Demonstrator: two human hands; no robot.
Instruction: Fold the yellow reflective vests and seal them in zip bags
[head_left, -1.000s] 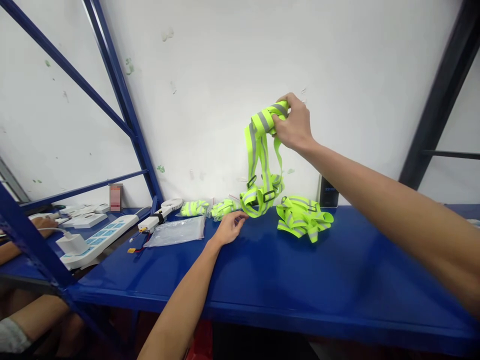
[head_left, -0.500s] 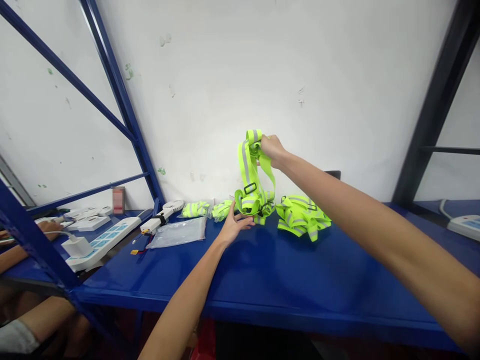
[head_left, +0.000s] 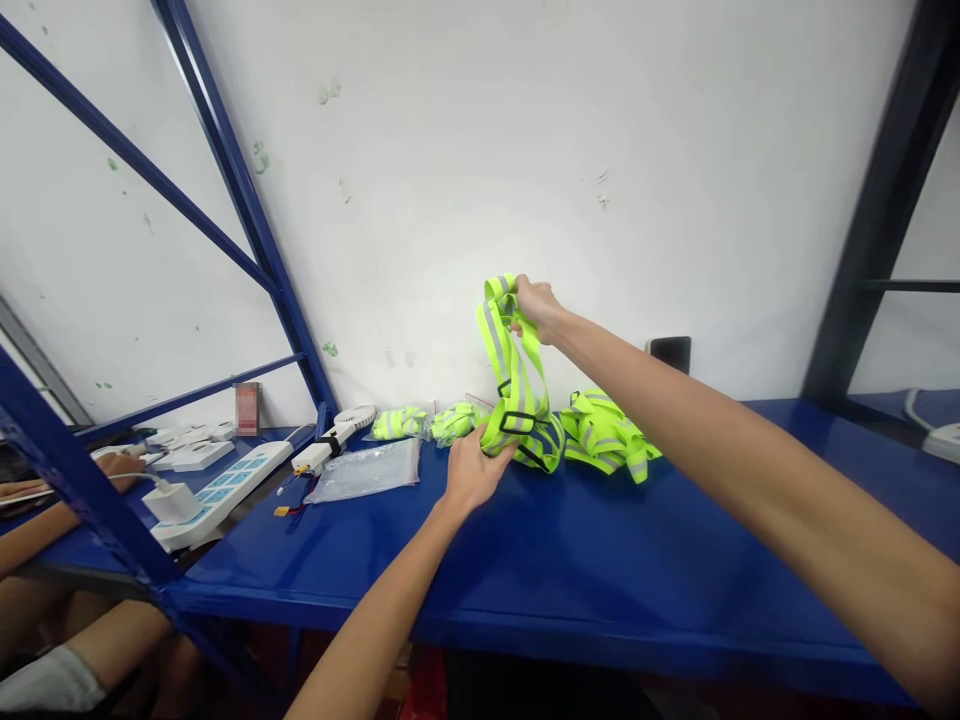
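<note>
A neon-yellow reflective vest [head_left: 504, 345] made of straps with grey stripes and black buckles hangs above the blue table. Its upper loops are gripped by my right hand [head_left: 538, 308], fingers wrapped round them. Lower down, my left hand [head_left: 475, 470] is closed on the bottom straps beside a black buckle. Just right of the held straps lies a loose heap of the same reflective straps [head_left: 607, 440]. Two clear-bagged bundles, one a bagged reflective vest [head_left: 400, 423] and the other a second bagged vest [head_left: 454, 424], rest to the left, near the wall.
An empty clear plastic bag [head_left: 366, 472] lies on the table [head_left: 570, 560] at left, by a small white fan [head_left: 354, 418] and wires. Farther left are a white power strip [head_left: 225, 490], a blue rack post [head_left: 82, 480] and another person's hand [head_left: 120, 465]. A dark phone-like object [head_left: 670, 353] leans against the wall.
My left hand has closed on the lower straps, where its fingers were spread before. My right hand has come down slightly with the vest. The view has shifted a little.
</note>
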